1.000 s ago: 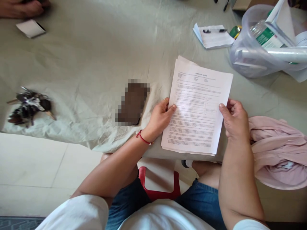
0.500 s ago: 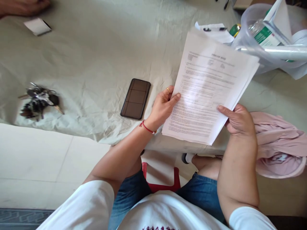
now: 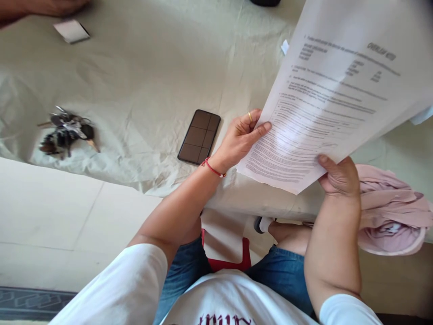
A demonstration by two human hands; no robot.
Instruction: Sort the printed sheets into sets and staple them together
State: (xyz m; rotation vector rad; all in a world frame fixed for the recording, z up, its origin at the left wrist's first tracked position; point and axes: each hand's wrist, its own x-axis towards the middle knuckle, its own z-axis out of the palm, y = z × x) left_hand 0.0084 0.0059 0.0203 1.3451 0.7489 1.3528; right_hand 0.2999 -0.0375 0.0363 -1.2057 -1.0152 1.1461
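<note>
Printed paper sheets (image 3: 304, 122) are raised and tilted over the table, their top end close to the camera and cut off at the upper right. My left hand (image 3: 241, 137), with a ring and a red string bracelet, pinches their left edge, thumb on top. On the right edge, my right hand (image 3: 340, 176) grips them too, thumb on the printed face and fingers hidden beneath. A dark smartphone (image 3: 199, 136) lies flat on the table just left of my left hand.
A bunch of keys (image 3: 69, 132) rests on the cloth-covered table (image 3: 145, 81) at left. Farther back are a small white card-like item (image 3: 71, 31) and another person's hand (image 3: 62, 5). Pink cloth (image 3: 392, 207) is bundled right of my right arm. A red stool (image 3: 246, 253) stands below.
The sheets have tipped up, bringing their top end nearer the camera, and now hide the clear plastic tub at the upper right. Both hands keep their hold. The view has shifted slightly.
</note>
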